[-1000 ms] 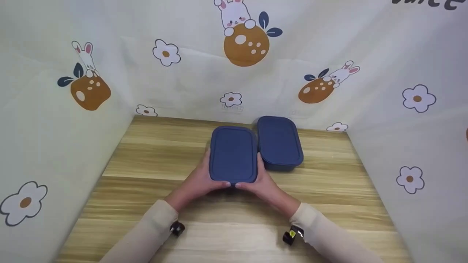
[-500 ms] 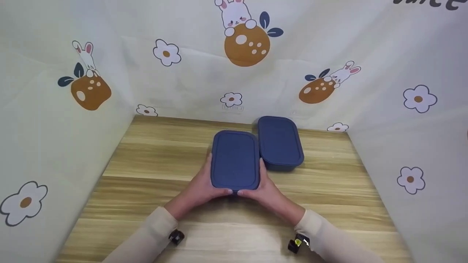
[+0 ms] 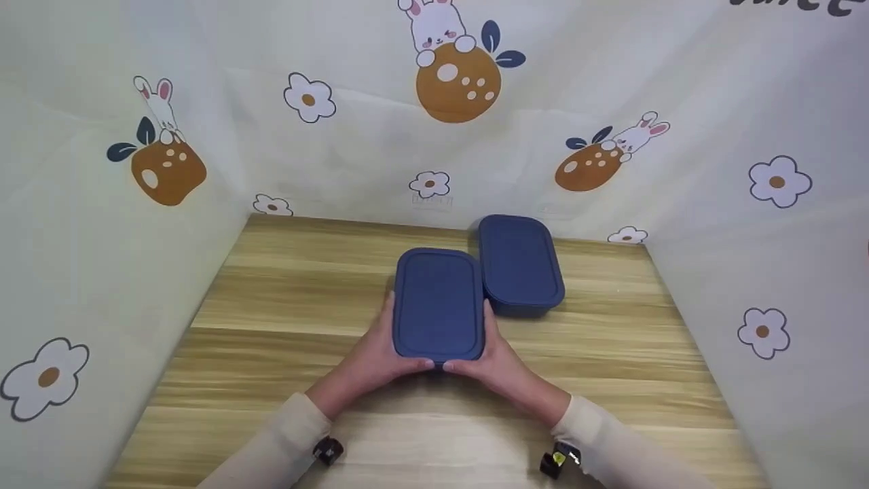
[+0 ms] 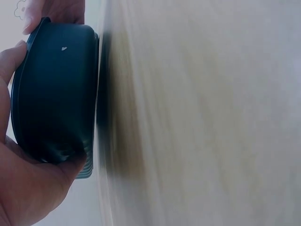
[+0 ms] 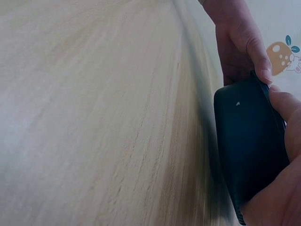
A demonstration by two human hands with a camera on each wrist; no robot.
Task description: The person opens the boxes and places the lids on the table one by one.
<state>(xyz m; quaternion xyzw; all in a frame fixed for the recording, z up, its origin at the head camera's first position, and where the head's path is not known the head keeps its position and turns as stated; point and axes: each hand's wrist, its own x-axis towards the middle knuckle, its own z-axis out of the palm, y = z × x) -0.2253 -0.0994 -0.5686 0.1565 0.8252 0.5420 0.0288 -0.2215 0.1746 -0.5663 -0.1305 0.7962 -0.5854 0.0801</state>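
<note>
A dark blue lidded food container (image 3: 438,305) sits between both hands near the middle of the table, lid upward. My left hand (image 3: 372,356) grips its left side and near corner, thumb along the near edge. My right hand (image 3: 501,358) holds the opposite side the same way, and the two thumbs almost meet. In the left wrist view the container (image 4: 56,94) shows its near end wall, with fingers curled under its base. The right wrist view shows the same container (image 5: 249,136) very close to the tabletop; whether it touches is hard to tell.
A second blue lidded container (image 3: 519,261) stands just behind and right of the held one, close to its side. The wood-grain table (image 3: 271,292) is bordered by patterned cloth (image 3: 360,149) at the back and both sides.
Both hands have drawn the held container toward the person, its lid looking slightly larger in view. The second container stays where it was.
</note>
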